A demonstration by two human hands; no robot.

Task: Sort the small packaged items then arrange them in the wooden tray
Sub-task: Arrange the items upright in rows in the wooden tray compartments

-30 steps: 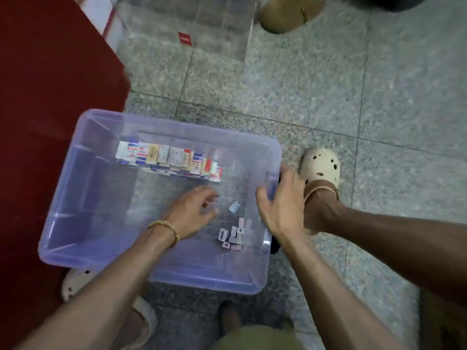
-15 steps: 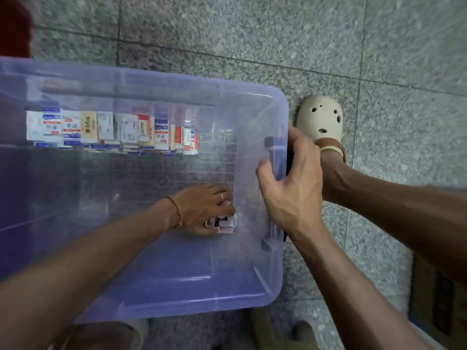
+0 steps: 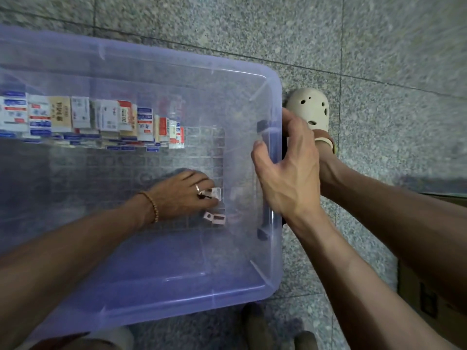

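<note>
Head view looks down into a clear purple bin (image 3: 161,72) that stands on a grey speckled floor (image 3: 379,46). Left hand (image 3: 182,195) is low inside the bin, on its bottom. Its fingers (image 3: 209,200) are curled narrow and pinch a small clear packet (image 3: 214,193); a ring sits on one finger and a bead bracelet (image 3: 153,207) on the wrist. Just below these fingers lie two more small packets (image 3: 214,218), touching each other. Between the fingers and the right wall of the bin only a short strip of bare bottom is free.

Right hand (image 3: 288,170) grips the right rim of the bin, thumb inside, the other fingers outside over the dark handle.

Far up and to the left of the left fingers a row of small boxes (image 3: 88,117) stands against the far wall, white with blue, red and tan labels. The print looks like Chinese characters; "28" seems to stand on one box, the rest I cannot read. Wide bare bottom lies between this row and the left hand.

Beside the right hand, outside the bin, a foot wears a cream clog (image 3: 312,109).
</note>
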